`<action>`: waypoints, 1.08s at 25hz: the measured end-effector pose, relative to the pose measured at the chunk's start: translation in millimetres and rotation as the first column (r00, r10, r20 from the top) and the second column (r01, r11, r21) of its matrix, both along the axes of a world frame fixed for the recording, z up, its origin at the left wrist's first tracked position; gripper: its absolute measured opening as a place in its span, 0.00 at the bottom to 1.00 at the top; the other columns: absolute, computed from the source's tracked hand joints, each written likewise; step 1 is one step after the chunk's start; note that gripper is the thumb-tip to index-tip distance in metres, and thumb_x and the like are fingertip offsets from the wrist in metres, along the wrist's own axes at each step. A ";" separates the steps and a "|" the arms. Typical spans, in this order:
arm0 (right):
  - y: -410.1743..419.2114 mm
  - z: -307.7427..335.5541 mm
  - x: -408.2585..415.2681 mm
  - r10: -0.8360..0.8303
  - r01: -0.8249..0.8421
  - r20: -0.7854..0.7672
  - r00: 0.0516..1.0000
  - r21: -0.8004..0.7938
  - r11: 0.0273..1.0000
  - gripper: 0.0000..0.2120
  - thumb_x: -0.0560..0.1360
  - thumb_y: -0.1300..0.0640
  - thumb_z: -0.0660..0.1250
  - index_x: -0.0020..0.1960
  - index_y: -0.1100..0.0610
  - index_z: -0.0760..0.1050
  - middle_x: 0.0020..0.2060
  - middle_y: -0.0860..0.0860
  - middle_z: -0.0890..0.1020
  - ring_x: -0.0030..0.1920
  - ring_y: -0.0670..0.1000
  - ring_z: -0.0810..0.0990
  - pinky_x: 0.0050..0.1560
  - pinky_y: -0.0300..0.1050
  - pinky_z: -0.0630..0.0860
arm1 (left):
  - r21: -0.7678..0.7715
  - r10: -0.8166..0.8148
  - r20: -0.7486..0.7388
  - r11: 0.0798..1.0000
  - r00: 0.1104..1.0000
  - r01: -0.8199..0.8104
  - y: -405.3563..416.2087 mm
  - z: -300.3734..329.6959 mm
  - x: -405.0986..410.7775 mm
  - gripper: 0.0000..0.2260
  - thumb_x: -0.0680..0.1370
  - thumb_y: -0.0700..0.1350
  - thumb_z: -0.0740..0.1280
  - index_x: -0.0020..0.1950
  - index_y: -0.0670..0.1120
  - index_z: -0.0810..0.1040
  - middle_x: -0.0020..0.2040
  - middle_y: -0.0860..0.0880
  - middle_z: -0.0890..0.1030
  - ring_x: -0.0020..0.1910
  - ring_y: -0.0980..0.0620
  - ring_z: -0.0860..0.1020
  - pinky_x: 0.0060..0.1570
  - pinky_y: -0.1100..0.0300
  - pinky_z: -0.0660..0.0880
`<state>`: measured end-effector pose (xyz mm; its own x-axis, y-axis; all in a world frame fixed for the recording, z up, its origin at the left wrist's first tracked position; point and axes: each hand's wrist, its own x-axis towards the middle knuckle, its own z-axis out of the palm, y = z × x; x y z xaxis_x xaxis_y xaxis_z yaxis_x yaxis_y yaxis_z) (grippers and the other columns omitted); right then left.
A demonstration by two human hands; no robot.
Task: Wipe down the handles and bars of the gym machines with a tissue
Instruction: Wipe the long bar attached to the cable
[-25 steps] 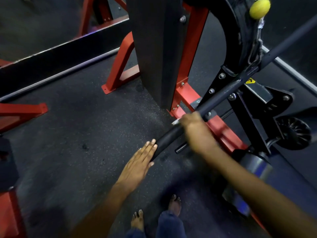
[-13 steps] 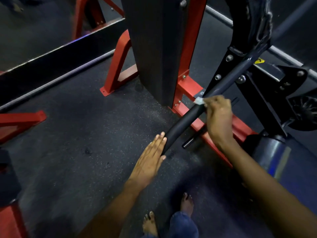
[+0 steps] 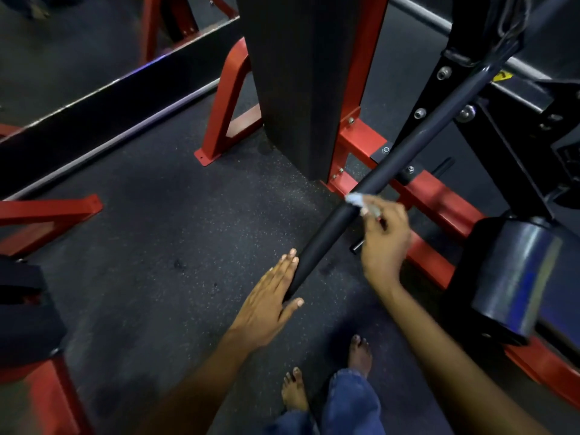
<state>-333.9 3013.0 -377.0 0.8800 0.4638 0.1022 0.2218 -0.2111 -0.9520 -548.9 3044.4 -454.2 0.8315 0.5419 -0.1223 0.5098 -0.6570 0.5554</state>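
While the left hand (image 3: 270, 299) lies flat with straight fingers against the near end of the black bar (image 3: 361, 199), thumb spread below the tip, the right hand (image 3: 384, 243) pinches a small white tissue (image 3: 356, 200) between curled fingers and holds it on the bar's upper side, further up from the left hand. Bar runs diagonally from lower centre up to the right, into the black machine frame (image 3: 502, 146) with bolts. Tissue sits where the padded grip meets the smoother bar section; partly blurred. Red steel base (image 3: 439, 199) lies under the bar, bolted beside a tall dark upright column (image 3: 298, 89). Dark padded roller (image 3: 514, 277) at right, near the right forearm. Speckled black rubber floor (image 3: 157, 230) below. Bare feet (image 3: 295, 390) and blue jeans at bottom edge. More red frame pieces at left, and a long black beam (image 3: 110, 105) runs across upper left.
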 end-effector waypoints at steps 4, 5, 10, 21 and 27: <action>-37.9 -25.3 -75.2 0.276 -0.291 -0.207 0.938 -0.043 0.956 0.14 0.71 0.70 0.68 0.44 0.51 0.80 0.41 0.47 0.81 0.43 0.39 0.78 0.49 0.33 0.72 | -0.035 0.108 0.044 0.994 0.993 -0.107 -10.9 4.5 4.7 0.29 0.83 0.49 0.55 0.76 0.51 0.40 0.76 0.63 0.35 0.75 0.66 0.39 0.73 0.67 0.42; -33.5 -31.6 -67.9 0.181 -0.193 -0.305 0.935 -0.010 0.981 0.14 0.72 0.70 0.67 0.42 0.51 0.80 0.41 0.48 0.81 0.42 0.42 0.79 0.49 0.37 0.73 | -0.029 0.112 0.045 0.993 0.993 -0.111 -9.7 4.0 2.5 0.28 0.83 0.48 0.56 0.76 0.51 0.41 0.76 0.62 0.37 0.75 0.65 0.40 0.74 0.65 0.44; 2.0 -40.3 -51.4 0.066 0.154 -0.896 0.439 0.148 0.977 0.12 0.78 0.71 0.56 0.46 0.59 0.73 0.42 0.55 0.80 0.43 0.48 0.79 0.43 0.36 0.79 | -0.084 0.120 0.040 0.990 0.992 -0.116 -10.2 7.7 -9.4 0.27 0.84 0.50 0.54 0.76 0.53 0.41 0.77 0.61 0.41 0.77 0.63 0.45 0.76 0.58 0.48; -4.8 -3.0 -44.2 0.159 0.010 -0.921 0.356 0.174 0.985 0.11 0.78 0.72 0.55 0.47 0.60 0.73 0.34 0.50 0.81 0.33 0.42 0.81 0.37 0.33 0.79 | 0.035 0.256 0.082 0.965 0.963 -0.259 -19.1 26.6 -9.0 0.23 0.83 0.49 0.48 0.77 0.50 0.47 0.77 0.57 0.47 0.76 0.64 0.45 0.74 0.65 0.43; 16.2 23.0 10.0 0.102 0.076 -0.909 0.404 0.144 0.987 0.11 0.77 0.73 0.56 0.43 0.63 0.73 0.33 0.52 0.79 0.29 0.43 0.81 0.33 0.32 0.78 | 0.071 0.230 0.105 0.969 0.968 -0.238 -12.9 59.7 32.5 0.25 0.82 0.52 0.47 0.77 0.48 0.47 0.77 0.56 0.47 0.76 0.60 0.47 0.74 0.65 0.42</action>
